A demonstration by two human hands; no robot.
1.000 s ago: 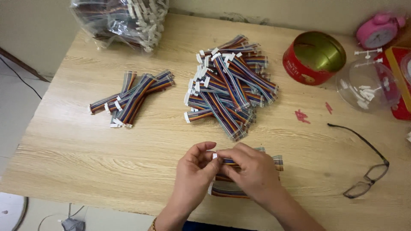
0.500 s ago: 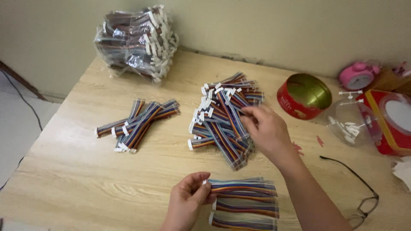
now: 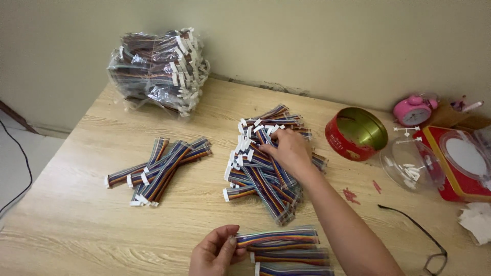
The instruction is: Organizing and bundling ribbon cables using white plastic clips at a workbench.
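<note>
My left hand [image 3: 216, 252] pinches the left end of a rainbow ribbon cable [image 3: 279, 238] in a clear sleeve, low at the table's near edge. Two more such cables [image 3: 291, 258] lie just below it. My right hand [image 3: 288, 149] reaches forward and rests on the middle pile of ribbon cables [image 3: 266, 171], fingers curled on one of them; whether it has lifted one I cannot tell. A smaller pile of ribbon cables [image 3: 158, 169] lies to the left.
A clear bag of bundled cables [image 3: 159, 69] stands at the back left by the wall. On the right are a tipped red tin [image 3: 355, 134], a clear plastic lid [image 3: 412, 164], a pink alarm clock [image 3: 413, 111], a red box [image 3: 463, 162] and black glasses [image 3: 422, 240].
My right hand left the cables by my left hand and reached out to the middle pile. My left hand stayed on the near cable's end. The view tilted up.
</note>
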